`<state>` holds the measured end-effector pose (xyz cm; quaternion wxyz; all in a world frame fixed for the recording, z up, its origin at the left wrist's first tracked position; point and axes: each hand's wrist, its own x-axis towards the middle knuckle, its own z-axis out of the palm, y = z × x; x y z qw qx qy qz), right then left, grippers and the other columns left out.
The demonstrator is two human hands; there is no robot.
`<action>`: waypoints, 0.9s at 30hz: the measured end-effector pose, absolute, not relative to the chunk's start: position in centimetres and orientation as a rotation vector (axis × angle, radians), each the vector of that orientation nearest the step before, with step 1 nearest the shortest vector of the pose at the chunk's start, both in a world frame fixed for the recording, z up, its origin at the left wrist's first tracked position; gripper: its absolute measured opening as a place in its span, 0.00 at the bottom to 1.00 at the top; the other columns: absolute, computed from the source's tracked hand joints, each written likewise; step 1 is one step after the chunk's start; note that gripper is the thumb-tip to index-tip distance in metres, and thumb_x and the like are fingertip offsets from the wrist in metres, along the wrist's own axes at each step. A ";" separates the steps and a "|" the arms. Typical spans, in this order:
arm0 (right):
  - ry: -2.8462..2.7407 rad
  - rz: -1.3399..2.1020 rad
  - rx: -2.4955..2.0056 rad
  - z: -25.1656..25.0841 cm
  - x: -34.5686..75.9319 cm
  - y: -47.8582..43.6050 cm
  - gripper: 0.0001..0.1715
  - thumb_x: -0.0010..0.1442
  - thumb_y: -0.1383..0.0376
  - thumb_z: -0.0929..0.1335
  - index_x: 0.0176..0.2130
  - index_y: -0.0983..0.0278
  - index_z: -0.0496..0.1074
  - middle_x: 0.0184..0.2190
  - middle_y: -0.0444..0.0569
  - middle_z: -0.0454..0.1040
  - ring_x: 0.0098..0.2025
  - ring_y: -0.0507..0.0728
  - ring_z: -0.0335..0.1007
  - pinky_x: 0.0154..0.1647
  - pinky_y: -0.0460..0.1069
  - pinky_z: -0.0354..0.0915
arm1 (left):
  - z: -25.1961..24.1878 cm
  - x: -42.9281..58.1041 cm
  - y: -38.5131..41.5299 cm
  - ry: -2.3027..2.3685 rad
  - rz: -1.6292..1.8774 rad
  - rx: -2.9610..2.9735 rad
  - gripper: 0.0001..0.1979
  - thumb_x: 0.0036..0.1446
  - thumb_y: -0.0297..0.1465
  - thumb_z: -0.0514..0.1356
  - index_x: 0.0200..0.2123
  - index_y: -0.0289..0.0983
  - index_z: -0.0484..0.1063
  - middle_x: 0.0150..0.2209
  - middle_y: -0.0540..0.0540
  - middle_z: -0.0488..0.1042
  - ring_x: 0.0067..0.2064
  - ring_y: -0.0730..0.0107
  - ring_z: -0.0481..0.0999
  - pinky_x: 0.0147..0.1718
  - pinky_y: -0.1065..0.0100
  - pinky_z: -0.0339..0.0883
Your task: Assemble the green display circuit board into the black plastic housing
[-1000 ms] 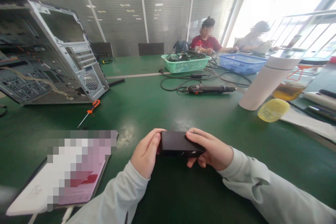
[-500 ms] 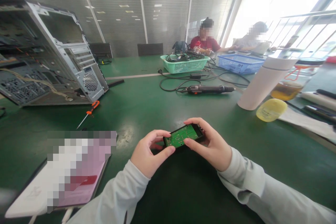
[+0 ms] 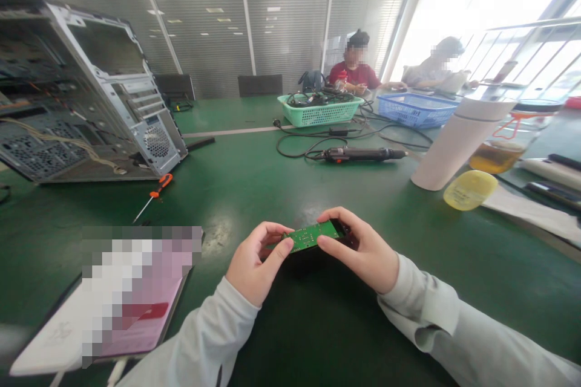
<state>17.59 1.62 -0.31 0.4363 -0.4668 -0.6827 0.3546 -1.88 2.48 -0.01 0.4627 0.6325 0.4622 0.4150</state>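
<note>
1. Board side of small black module (image 3: 311, 236) now faces up; a second ago its plain black shell did.
2. Left hand (image 3: 252, 264) pinches its left end, right hand (image 3: 365, 252) grips the right end, both closed on it.
3. It sits just above the green table (image 3: 254, 187), circuit face exposed for handling.

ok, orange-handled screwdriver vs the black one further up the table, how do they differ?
The orange-handled screwdriver is slim with a thin bare shaft; the black screwdriver is a thicker, longer barrel. The black one has a cable looping from its end; the orange one has none. The orange one lies diagonally beside the computer case; the black one lies crosswise mid-table. Both lie flat on the green table, untouched: the left hand and right hand hold the circuit board.
</note>
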 end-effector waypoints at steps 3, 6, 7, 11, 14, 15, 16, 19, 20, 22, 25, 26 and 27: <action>-1.650 0.945 -1.183 -0.3 17.5 1.7 0.25 0.54 0.50 0.68 0.41 0.67 0.65 0.33 0.48 0.67 0.32 0.53 0.63 0.32 0.46 0.62 | 0.1 -1.8 2.4 1.102 1.034 1.537 0.10 0.53 0.37 0.58 0.35 0.36 0.68 0.35 0.45 0.76 0.40 0.64 0.75 0.38 0.65 0.68; -1.611 1.009 -1.190 -0.3 17.5 1.7 0.27 0.52 0.48 0.69 0.39 0.67 0.65 0.33 0.49 0.67 0.32 0.54 0.63 0.31 0.46 0.61 | 0.1 -1.7 2.4 1.103 1.070 1.504 0.10 0.53 0.38 0.58 0.34 0.36 0.68 0.33 0.46 0.75 0.37 0.65 0.75 0.37 0.66 0.68; -1.613 1.031 -1.186 -0.3 17.4 1.7 0.26 0.52 0.48 0.69 0.39 0.67 0.65 0.32 0.48 0.67 0.31 0.53 0.62 0.29 0.45 0.60 | 0.1 -1.6 2.3 1.114 1.094 1.488 0.10 0.53 0.38 0.58 0.34 0.36 0.68 0.33 0.47 0.75 0.37 0.66 0.75 0.37 0.66 0.68; -1.638 1.055 -1.144 -0.2 17.3 1.5 0.24 0.53 0.49 0.69 0.37 0.67 0.65 0.29 0.46 0.65 0.29 0.51 0.60 0.26 0.44 0.57 | 0.2 -1.6 2.3 1.155 1.118 1.444 0.12 0.52 0.39 0.58 0.33 0.36 0.68 0.33 0.47 0.74 0.36 0.67 0.74 0.35 0.68 0.68; -1.642 1.060 -1.109 0.0 17.3 1.4 0.22 0.54 0.51 0.69 0.37 0.67 0.66 0.30 0.46 0.66 0.30 0.52 0.61 0.27 0.44 0.57 | 0.4 -1.8 2.3 1.178 1.071 1.495 0.12 0.54 0.38 0.55 0.35 0.36 0.68 0.34 0.47 0.74 0.36 0.67 0.74 0.35 0.67 0.67; -1.644 1.061 -1.102 0.0 17.3 1.4 0.21 0.55 0.51 0.69 0.36 0.67 0.66 0.30 0.46 0.66 0.30 0.52 0.61 0.28 0.44 0.57 | 0.4 -1.9 2.2 1.176 1.056 1.547 0.11 0.55 0.37 0.53 0.36 0.36 0.69 0.34 0.47 0.74 0.37 0.67 0.74 0.36 0.67 0.67; -1.644 1.057 -1.096 0.1 17.2 1.4 0.20 0.55 0.52 0.69 0.36 0.67 0.66 0.29 0.45 0.66 0.30 0.51 0.61 0.29 0.44 0.57 | 0.5 -2.0 2.2 1.165 1.039 1.616 0.11 0.55 0.36 0.52 0.36 0.36 0.70 0.34 0.47 0.74 0.37 0.67 0.73 0.37 0.66 0.67; -1.651 1.051 -1.081 0.1 17.2 1.4 0.18 0.56 0.54 0.68 0.35 0.67 0.67 0.29 0.45 0.66 0.30 0.51 0.61 0.31 0.44 0.57 | 0.8 -2.2 2.0 1.130 0.987 1.811 0.14 0.56 0.33 0.49 0.37 0.36 0.72 0.36 0.45 0.74 0.39 0.65 0.73 0.38 0.66 0.65; -1.651 1.053 -1.075 0.1 17.2 1.4 0.18 0.55 0.54 0.68 0.35 0.67 0.67 0.28 0.44 0.66 0.30 0.51 0.61 0.31 0.44 0.57 | 0.8 -2.2 1.9 1.132 0.963 1.852 0.14 0.56 0.33 0.49 0.39 0.37 0.73 0.35 0.45 0.74 0.38 0.64 0.73 0.36 0.66 0.65; -1.669 1.081 -1.065 0.1 17.2 1.3 0.17 0.56 0.55 0.68 0.35 0.67 0.68 0.29 0.45 0.66 0.30 0.51 0.60 0.31 0.44 0.57 | 1.0 -2.1 1.7 1.148 0.906 1.934 0.15 0.55 0.36 0.52 0.40 0.37 0.73 0.33 0.46 0.72 0.35 0.65 0.72 0.33 0.67 0.64; -1.714 1.178 -1.046 0.1 17.2 1.1 0.19 0.56 0.54 0.68 0.36 0.68 0.68 0.29 0.45 0.66 0.30 0.51 0.60 0.30 0.44 0.57 | 1.3 -1.9 1.4 1.183 0.832 2.077 0.13 0.51 0.38 0.56 0.36 0.37 0.74 0.27 0.48 0.70 0.30 0.67 0.70 0.29 0.68 0.61; -1.715 1.199 -1.046 0.1 17.1 1.0 0.20 0.56 0.53 0.68 0.36 0.68 0.67 0.29 0.46 0.66 0.29 0.51 0.60 0.29 0.44 0.57 | 1.3 -1.8 1.3 1.194 0.819 2.101 0.13 0.52 0.38 0.56 0.34 0.36 0.74 0.26 0.48 0.70 0.29 0.67 0.70 0.29 0.68 0.61; -1.707 1.218 -1.056 0.1 17.1 0.9 0.21 0.56 0.52 0.68 0.38 0.68 0.67 0.29 0.46 0.66 0.29 0.51 0.59 0.28 0.44 0.57 | 1.3 -1.8 1.3 1.204 0.809 2.100 0.13 0.53 0.38 0.55 0.33 0.36 0.74 0.26 0.48 0.70 0.29 0.67 0.70 0.29 0.68 0.60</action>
